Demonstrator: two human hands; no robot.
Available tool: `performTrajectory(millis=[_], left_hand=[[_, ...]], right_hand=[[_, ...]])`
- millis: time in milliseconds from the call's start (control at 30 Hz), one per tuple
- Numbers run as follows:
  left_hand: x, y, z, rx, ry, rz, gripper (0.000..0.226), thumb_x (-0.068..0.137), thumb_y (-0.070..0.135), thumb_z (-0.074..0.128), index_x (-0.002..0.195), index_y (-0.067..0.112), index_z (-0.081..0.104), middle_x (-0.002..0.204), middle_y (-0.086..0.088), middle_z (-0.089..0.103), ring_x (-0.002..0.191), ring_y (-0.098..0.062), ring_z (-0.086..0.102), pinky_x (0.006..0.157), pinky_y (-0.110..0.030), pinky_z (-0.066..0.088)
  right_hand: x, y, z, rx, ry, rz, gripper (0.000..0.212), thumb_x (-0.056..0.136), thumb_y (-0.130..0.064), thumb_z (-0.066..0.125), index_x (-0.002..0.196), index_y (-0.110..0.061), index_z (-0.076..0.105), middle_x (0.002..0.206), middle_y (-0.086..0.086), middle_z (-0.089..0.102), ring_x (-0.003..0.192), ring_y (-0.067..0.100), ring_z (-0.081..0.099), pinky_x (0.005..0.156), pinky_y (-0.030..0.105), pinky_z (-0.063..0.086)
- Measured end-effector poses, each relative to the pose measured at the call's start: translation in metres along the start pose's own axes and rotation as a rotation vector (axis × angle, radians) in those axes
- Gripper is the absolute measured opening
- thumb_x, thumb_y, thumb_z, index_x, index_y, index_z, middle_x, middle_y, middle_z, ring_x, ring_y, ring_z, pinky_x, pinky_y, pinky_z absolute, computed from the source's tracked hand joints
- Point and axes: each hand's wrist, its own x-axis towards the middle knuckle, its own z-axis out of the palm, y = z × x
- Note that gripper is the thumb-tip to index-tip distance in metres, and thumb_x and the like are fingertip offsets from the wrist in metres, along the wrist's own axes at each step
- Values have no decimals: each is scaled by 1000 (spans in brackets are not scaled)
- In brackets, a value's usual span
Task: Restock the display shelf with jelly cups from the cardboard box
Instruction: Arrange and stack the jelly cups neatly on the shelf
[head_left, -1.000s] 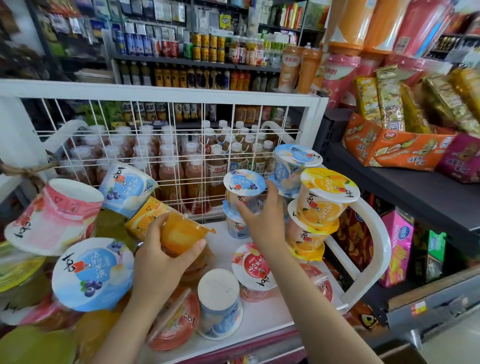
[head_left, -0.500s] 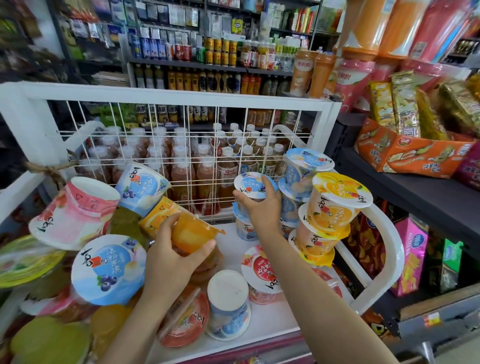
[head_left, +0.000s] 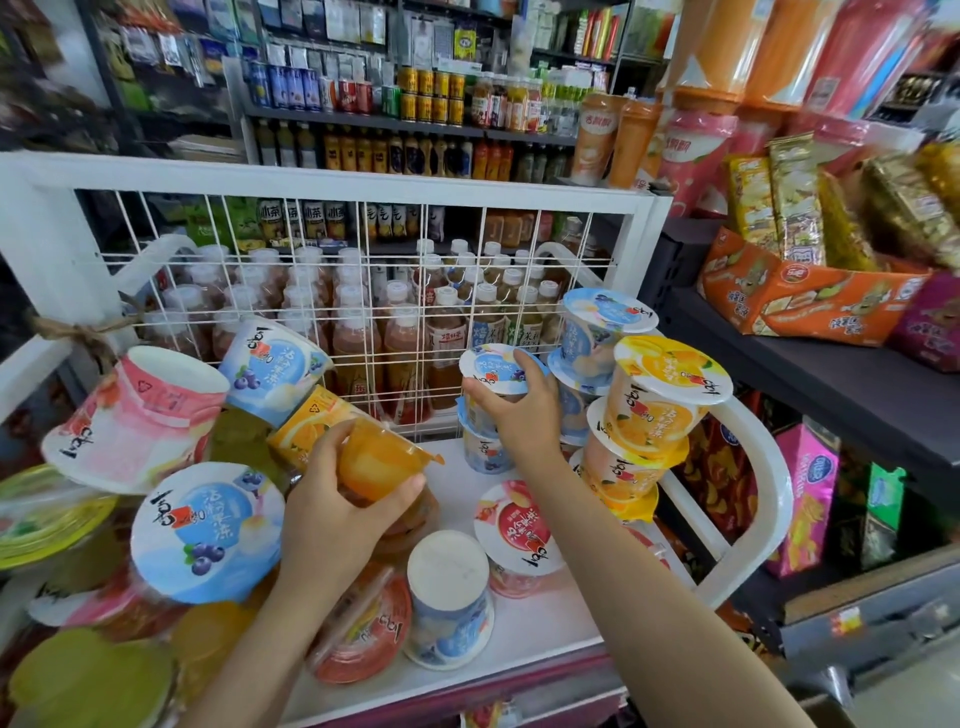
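Left hand (head_left: 332, 514): it is gripping an orange jelly cup (head_left: 382, 457), lying tilted over the pile.
Right hand (head_left: 511, 410): its grip is closing around a blue-lid cup (head_left: 493, 371) stacked on another, on the display shelf (head_left: 545, 618).
Advice: the person is better setting the cup centred and upright, because the neighbouring orange stack (head_left: 654, 415) is leaning.
Cardboard box: it is not showing.

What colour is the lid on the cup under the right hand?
Light blue and white with blueberries, on the blue-lidded cup, seen in the head view.
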Motion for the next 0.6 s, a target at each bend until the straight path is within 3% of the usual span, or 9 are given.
performTrajectory(millis=[100,167,300,367,500,600], left_hand=[[-1,1,0,4,6,2,92,58,68,72,138,35,42,105,31,48,100,-9,52,83,-32,45],[-1,2,0,10,8,-4,90,60,63,72,139,33,42,109,22,50,101,-10,51,83,-31,44],[-2,2,-2,15,-7,-7,97,55,75,69,139,35,41,114,16,50,102,-11,50,84,-34,46],[-2,2,-3,4,-8,-13,95,58,71,80,137,35,41,116,15,50,103,-12,51,84,-34,46],[-1,2,0,-5,-6,-7,87,62,63,81,136,37,41,118,14,51,105,-12,51,84,-34,46],[-2,1,2,-1,-8,-9,87,63,63,80,137,37,41,120,14,51,107,-13,51,87,-37,48]], right_hand=[[2,-2,-1,15,-18,-8,82,76,-45,82,146,-25,44,144,6,37,134,19,40,102,27,44],[4,-3,0,32,-26,-7,83,76,-45,82,147,-26,42,144,6,37,133,19,42,104,31,46],[-6,-5,-6,35,-123,-2,95,80,-48,77,155,-36,21,147,3,34,126,14,44,101,34,47],[-24,-5,-17,11,-187,-34,97,82,-46,75,156,-37,14,144,-6,32,123,6,40,100,28,42],[-52,5,-32,-71,-267,-35,96,83,-50,72,157,-37,11,161,-4,21,146,15,24,112,35,32],[-49,4,-28,-56,-297,-15,101,83,-46,74,156,-37,5,157,-9,26,141,10,31,114,38,37]])
